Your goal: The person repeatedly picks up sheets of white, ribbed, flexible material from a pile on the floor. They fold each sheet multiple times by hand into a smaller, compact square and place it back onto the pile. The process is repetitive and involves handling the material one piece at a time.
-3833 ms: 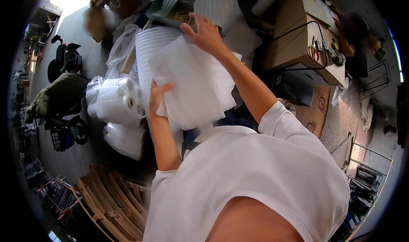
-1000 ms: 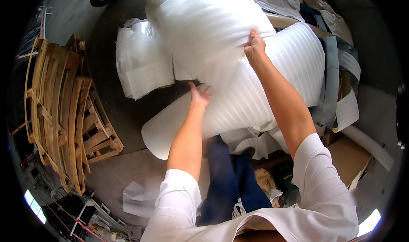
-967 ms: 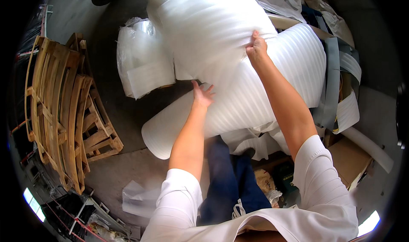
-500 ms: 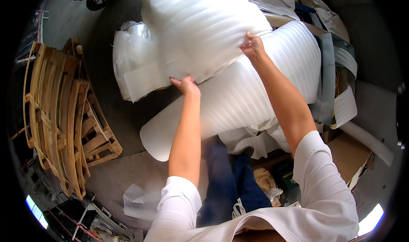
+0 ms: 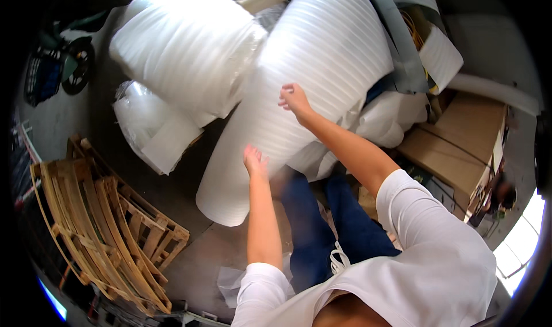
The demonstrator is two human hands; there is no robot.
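A long roll of ribbed white foam sheet (image 5: 322,45) lies slantwise in front of me. Over its lower part is my left hand (image 5: 255,160), thumb and fingers apart and holding nothing. Farther up the same roll, my right hand (image 5: 294,100) has loosely bent fingers with nothing visible between them. Whether either hand touches the foam I cannot tell. Left of this roll sits a second, bulky white foam roll (image 5: 184,51), partly in clear film, apart from both hands. A smaller film-wrapped white bundle (image 5: 152,125) lies below it.
Wooden pallets (image 5: 98,223) stand at the left. A cardboard box (image 5: 454,143) with a dark strap is on the right, near a grey bent panel (image 5: 397,39) and a thin foam tube (image 5: 494,94). A green wheeled vehicle (image 5: 72,65) stands far left.
Both hands have come off the bulky foam roll and back over the long roll. My view has swung, so the bulky roll now appears farther left and the cardboard box shows more.
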